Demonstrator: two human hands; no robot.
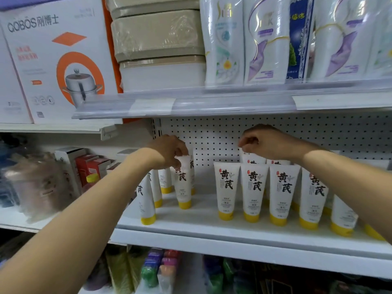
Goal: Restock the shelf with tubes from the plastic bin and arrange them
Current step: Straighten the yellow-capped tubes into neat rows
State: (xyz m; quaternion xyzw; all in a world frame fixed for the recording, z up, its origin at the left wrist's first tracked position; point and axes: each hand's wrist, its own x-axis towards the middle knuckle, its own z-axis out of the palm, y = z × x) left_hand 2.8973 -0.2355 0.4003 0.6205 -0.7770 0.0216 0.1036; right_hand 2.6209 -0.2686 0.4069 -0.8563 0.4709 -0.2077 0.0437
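Observation:
White tubes with yellow caps and black characters stand cap-down on the white shelf [212, 230]. My left hand [169, 151] pinches the top of one tube [182, 183] in the left group, which stands a little apart from the others. My right hand [261, 143] has its fingers curled over the top of a back-row tube [253, 159], behind the front row [254, 189] of several tubes at the right. Whether it grips that tube is unclear. The plastic bin is out of view.
A gap of bare shelf lies between the left and right tube groups. The upper shelf's clear price rail [191, 105] hangs just above my hands. Red boxes [91, 166] stand on the left shelf, and coloured packs [161, 266] fill the shelf below.

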